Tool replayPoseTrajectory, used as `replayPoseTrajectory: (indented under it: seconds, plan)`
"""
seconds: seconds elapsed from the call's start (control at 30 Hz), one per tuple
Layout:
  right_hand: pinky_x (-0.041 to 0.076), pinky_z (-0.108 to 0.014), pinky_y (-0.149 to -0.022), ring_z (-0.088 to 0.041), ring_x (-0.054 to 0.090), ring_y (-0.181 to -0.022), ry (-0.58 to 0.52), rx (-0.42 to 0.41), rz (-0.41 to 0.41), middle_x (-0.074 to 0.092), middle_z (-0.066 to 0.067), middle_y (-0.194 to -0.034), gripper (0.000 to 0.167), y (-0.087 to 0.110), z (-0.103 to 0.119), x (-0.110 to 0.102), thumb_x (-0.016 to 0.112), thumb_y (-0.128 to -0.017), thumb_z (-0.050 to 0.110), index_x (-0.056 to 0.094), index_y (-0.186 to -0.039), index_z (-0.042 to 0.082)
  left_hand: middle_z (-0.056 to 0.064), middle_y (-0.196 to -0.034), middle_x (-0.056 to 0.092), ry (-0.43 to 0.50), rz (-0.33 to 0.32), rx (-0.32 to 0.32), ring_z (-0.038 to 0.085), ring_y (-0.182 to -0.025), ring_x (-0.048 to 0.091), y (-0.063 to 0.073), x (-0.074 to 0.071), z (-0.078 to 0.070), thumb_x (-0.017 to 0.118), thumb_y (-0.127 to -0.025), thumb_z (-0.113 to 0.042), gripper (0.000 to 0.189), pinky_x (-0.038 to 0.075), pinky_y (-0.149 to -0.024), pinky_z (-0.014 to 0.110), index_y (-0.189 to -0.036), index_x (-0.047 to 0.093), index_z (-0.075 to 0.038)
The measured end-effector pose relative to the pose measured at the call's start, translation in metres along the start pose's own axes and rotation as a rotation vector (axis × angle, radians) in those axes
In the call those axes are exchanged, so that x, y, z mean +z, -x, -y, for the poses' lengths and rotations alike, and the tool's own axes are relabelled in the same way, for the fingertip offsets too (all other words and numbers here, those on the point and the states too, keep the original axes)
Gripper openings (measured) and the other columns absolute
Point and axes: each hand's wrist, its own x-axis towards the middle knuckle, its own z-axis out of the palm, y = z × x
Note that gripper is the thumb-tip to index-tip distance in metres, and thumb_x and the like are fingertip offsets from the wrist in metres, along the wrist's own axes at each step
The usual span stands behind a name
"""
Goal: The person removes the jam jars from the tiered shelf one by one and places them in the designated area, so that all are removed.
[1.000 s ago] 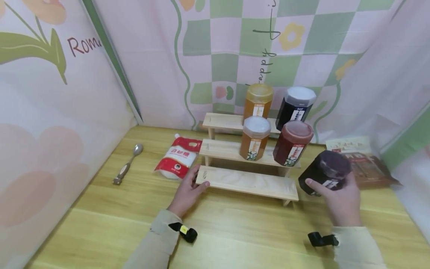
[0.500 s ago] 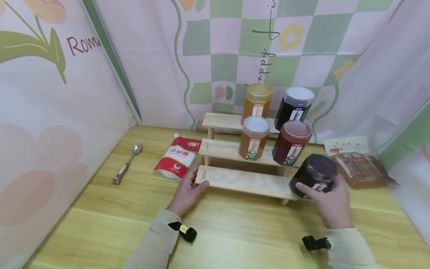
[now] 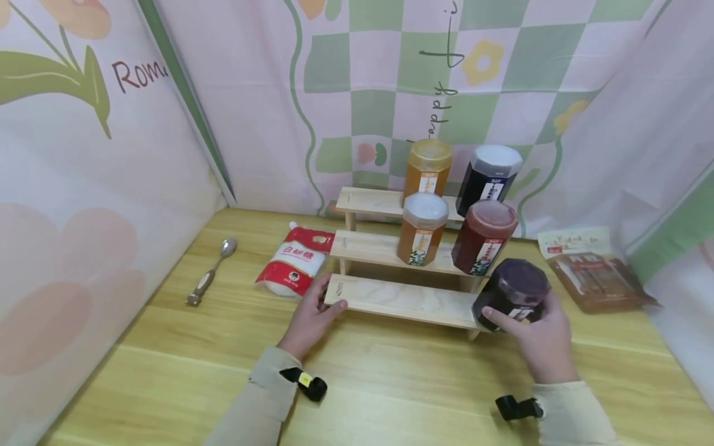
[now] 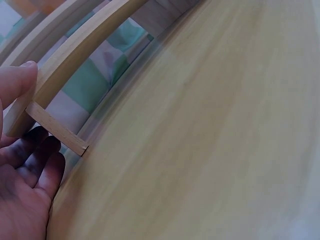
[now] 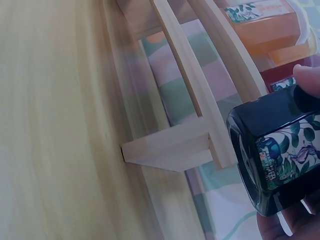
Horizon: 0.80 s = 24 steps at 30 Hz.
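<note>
My right hand [image 3: 541, 344] grips a dark, purple-black jar [image 3: 510, 291] at the right end of the lowest step of a wooden tiered display stand [image 3: 407, 301]. In the right wrist view the base of this dark jar [image 5: 280, 150] is by the step's end; whether it rests on the wood I cannot tell. My left hand [image 3: 308, 319] holds the left end of that step, thumb on the edge and fingers beneath, as the left wrist view shows. The middle step bears an amber jar [image 3: 422, 235] and a red jar [image 3: 484, 238]. A yellow jar [image 3: 428, 170] and another dark jar [image 3: 486, 179] stand on the top step.
Left of the stand lies a red and white sugar bag [image 3: 295, 260], with a metal spoon [image 3: 212, 271] farther left. A brown packet [image 3: 599, 279] lies on the wooden table [image 3: 401, 384] at the right. A patterned curtain [image 3: 374, 62] hangs behind the stand.
My right hand has carried the dark jar leftward, from beside the stand to the right end of its lowest step. My left hand has stayed in place.
</note>
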Motion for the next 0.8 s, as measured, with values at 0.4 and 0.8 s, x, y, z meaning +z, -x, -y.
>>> replayPoseTrajectory:
  seconds: [0.4, 0.8]
  plan:
    - [0.043, -0.022, -0.092, -0.01, 0.052, -0.112, -0.025, -0.024, 0.037, 0.055, -0.011, -0.134, 0.092, 0.004, -0.004, 0.012, 0.092, -0.073, 0.024, 0.039, -0.147, 0.007, 0.012, -0.157, 0.039, 0.008, 0.004, 0.013, 0.026, -0.138, 0.045, -0.001, 0.0, 0.001, 0.07, -0.096, -0.023, 0.079, 0.049, -0.104, 0.039, -0.159, 0.024, -0.009]
    - [0.042, -0.041, -0.103, -0.026, 0.052, -0.12, -0.035, -0.046, 0.045, 0.055, -0.018, -0.136, 0.096, 0.008, 0.006, 0.021, 0.092, -0.073, 0.024, 0.036, -0.147, 0.001, 0.013, -0.16, 0.035, -0.001, 0.003, 0.009, 0.029, -0.142, 0.039, 0.0, 0.0, 0.0, 0.07, -0.096, -0.025, 0.079, 0.048, -0.106, 0.041, -0.16, 0.024, -0.01]
